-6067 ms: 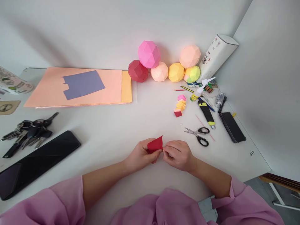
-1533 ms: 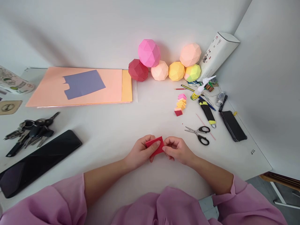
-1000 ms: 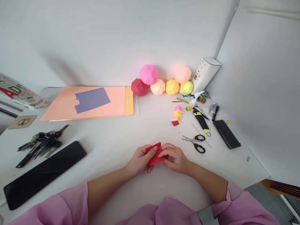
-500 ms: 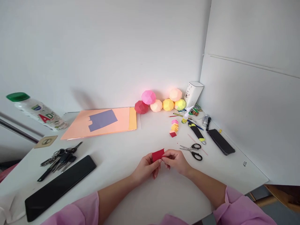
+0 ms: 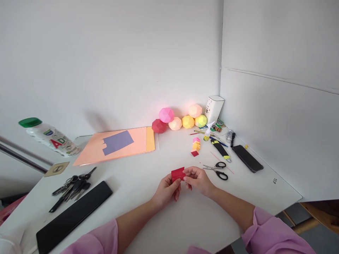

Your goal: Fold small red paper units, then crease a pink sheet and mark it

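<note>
A small folded piece of red paper is held just above the white table, pinched from both sides. My left hand grips its left edge with fingers curled closed. My right hand pinches its right edge, fingers closed too. Both forearms come up from pink sleeves at the bottom. A stack of small folded paper pieces in pink, yellow and red lies farther back.
Black-handled scissors lie right of my hands. Several paper balls line the back wall beside a white holder. Pens, glue, a cutter and a phone sit right. Coloured paper sheets, keys, a black case and a bottle lie left.
The view has tilted up, showing more wall and the bottle. My hands folded the red paper smaller and still hold it at the same spot.
</note>
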### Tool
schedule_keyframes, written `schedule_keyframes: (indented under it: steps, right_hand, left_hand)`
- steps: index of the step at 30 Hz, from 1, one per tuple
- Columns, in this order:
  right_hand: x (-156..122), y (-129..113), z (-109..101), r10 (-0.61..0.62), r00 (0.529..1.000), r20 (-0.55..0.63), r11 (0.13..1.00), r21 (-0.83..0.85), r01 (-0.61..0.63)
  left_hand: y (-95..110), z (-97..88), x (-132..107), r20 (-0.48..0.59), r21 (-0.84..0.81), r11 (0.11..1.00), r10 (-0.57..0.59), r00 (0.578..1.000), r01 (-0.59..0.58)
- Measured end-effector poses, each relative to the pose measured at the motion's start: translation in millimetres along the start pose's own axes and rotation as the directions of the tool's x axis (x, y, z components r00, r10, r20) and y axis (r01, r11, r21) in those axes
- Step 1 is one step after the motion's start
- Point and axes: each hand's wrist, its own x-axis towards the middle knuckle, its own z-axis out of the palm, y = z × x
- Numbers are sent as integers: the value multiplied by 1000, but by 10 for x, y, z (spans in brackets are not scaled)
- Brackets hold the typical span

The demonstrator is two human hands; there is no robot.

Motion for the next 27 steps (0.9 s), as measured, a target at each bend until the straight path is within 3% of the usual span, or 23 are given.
schedule_keyframes:
  steps: [27]
  right_hand:
    - [-63, -85, 36, 36, 996, 85, 999, 14, -37]
  left_hand:
    - [6, -25, -32, -20, 40, 998, -44, 999, 45]
